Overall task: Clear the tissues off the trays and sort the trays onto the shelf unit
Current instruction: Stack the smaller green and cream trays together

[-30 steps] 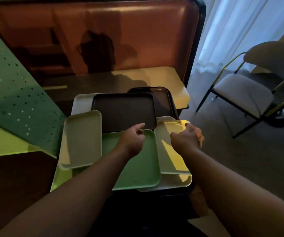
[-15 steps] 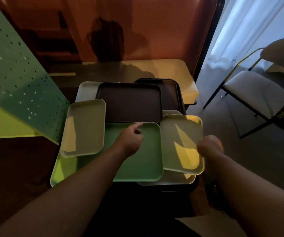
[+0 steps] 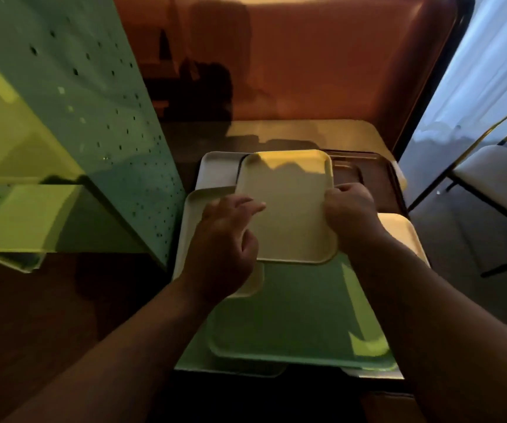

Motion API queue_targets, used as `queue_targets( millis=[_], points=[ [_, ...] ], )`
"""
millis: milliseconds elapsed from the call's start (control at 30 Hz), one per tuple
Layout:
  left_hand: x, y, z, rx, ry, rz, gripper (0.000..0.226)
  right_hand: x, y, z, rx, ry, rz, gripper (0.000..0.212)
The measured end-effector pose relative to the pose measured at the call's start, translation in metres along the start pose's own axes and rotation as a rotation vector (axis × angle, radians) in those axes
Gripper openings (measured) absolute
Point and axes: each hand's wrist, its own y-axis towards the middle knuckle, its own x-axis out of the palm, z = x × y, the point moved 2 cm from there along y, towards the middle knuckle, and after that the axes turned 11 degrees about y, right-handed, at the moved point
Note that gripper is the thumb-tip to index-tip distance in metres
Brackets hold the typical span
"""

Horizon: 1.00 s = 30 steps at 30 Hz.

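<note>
Pale yellow tray [image 3: 288, 206] — rounded corners, raised rim.

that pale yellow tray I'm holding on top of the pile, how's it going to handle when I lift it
The pale yellow tray probably stays stiff: it looks like flat moulded plastic with a raised rim. It seems light, since the right hand grips just one edge. Its smooth surface may slide over the green tray beneath.
</note>
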Motion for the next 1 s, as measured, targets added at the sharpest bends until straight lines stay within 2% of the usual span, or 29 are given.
queue_targets(
  millis=[100,200,300,400,533,600,700,800,900,1000],
  points=[
    [0.009,-0.013,-0.034,-0.068,0.011,-0.155,0.052,0.056,0.001,0.018,0.068,0.024,-0.101,0.026],
    [0.016,-0.023,-0.054,-0.12,0.059,-0.165,0.052,0.08,-0.002,0.037,0.099,0.047,-0.133,0.024],
    [0.025,-0.032,-0.061,-0.172,0.099,-0.19,0.041,0.087,-0.008,0.053,-0.003,0.1,-0.121,0.019],
    [0.035,-0.04,-0.067,-0.197,0.108,-0.186,0.039,0.101,-0.007,0.066,-0.089,-0.022,-0.171,0.027],
    [0.049,-0.048,-0.078,-0.213,0.134,-0.264,0.036,0.12,-0.015,0.064,-0.048,-0.296,-0.219,0.039],
    [0.054,-0.05,-0.08,-0.199,0.164,-0.281,0.033,0.123,-0.025,0.062,-0.09,-0.385,-0.278,0.04],
    [0.052,-0.052,-0.076,-0.183,0.149,-0.291,0.032,0.12,-0.047,0.063,-0.206,-0.386,-0.319,0.038],
    [0.04,-0.06,-0.064,-0.141,0.127,-0.145,0.042,0.107,-0.062,0.058,-0.249,-0.248,-0.328,0.037],
    [0.018,-0.071,-0.054,-0.149,0.136,0.068,0.052,0.082,-0.078,0.049,-0.33,-0.24,-0.328,0.031],
    [-0.015,-0.078,-0.04,-0.129,0.233,0.261,0.057,0.041,-0.097,0.038,-0.399,-0.204,-0.299,0.018]
  ],
)
